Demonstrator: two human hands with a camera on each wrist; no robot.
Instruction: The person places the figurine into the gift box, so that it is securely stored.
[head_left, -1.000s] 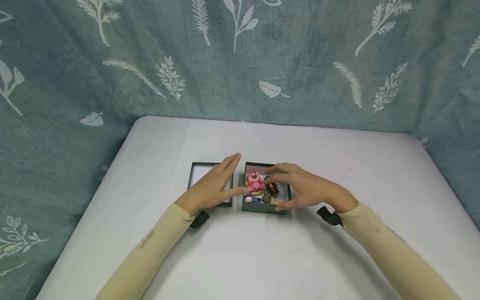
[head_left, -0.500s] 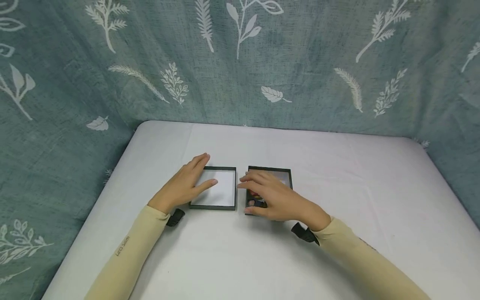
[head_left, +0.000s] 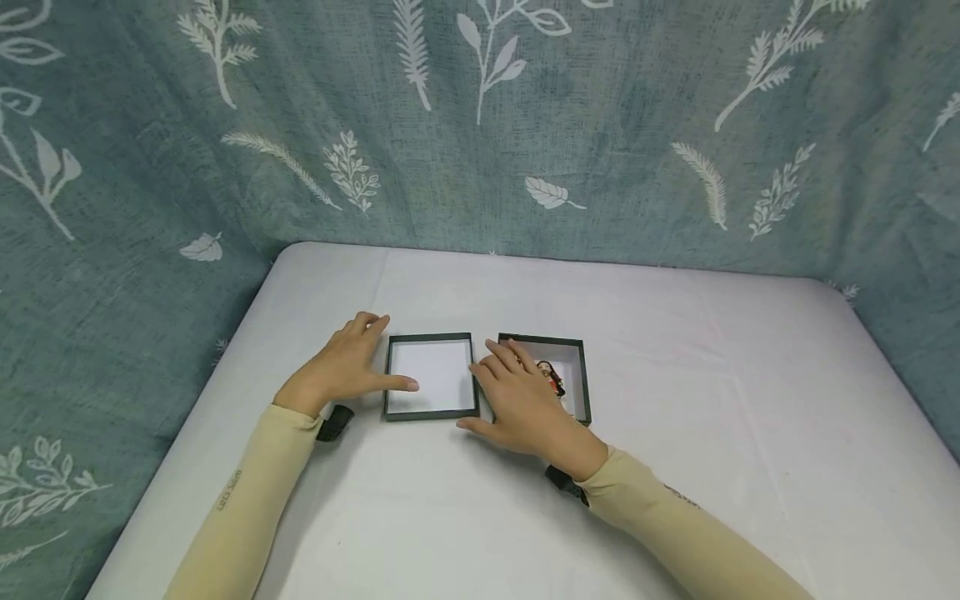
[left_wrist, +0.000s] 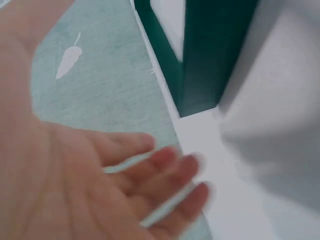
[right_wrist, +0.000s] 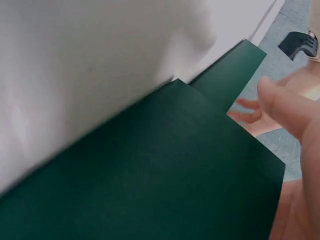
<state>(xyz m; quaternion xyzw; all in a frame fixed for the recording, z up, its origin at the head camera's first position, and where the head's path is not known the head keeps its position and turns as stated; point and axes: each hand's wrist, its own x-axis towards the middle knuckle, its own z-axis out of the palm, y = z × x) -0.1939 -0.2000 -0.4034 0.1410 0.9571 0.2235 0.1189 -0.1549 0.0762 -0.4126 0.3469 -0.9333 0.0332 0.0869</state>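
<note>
A dark green box lid (head_left: 431,414) with a white inside lies open side up on the table. To its right stands a dark green box (head_left: 587,379), in which a small dark-haired toy figure (head_left: 550,377) shows. My left hand (head_left: 330,367) is at the lid's left side, its thumb over the lid and its fingers spread. In the left wrist view its fingers (left_wrist: 165,185) are apart from the lid's wall (left_wrist: 215,55). My right hand (head_left: 521,408) lies over the box's left part, fingertips near the lid's right edge, hiding the other toys. I see nothing held in either hand.
White cloth covers the table (head_left: 420,517). A blue-green curtain (head_left: 450,167) with white leaf prints hangs behind it and along the left. Each wrist bears a black strap-on camera, such as the left one (head_left: 334,423).
My left hand has drawn back left from between the lid and box to the lid's left side. My right hand has moved left from the box's right side across the box toward the lid.
</note>
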